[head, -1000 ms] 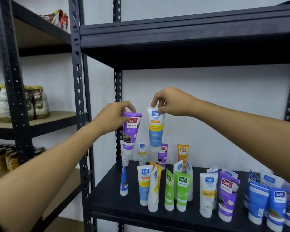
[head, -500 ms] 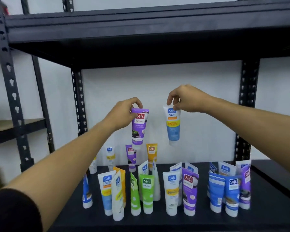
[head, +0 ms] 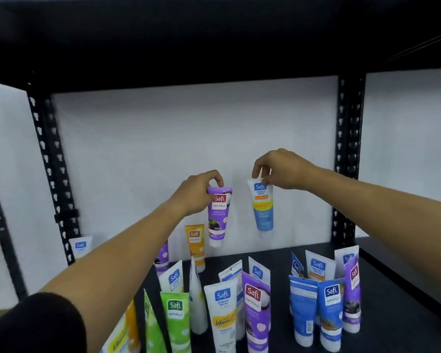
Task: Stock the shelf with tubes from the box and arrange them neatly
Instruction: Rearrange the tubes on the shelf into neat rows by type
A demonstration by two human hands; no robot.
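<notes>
While pinched aloft, purple tube (head: 219, 215) cap-down

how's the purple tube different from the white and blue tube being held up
The purple tube, pinched by the left hand, has a red logo patch and reads Naturals; the white and blue tube, pinched by the right hand, has a blue patch, a yellow band and reads Perfect White. The purple tube hangs slightly lower. Both dangle cap down, held by the top edge, above the shelf.
</notes>
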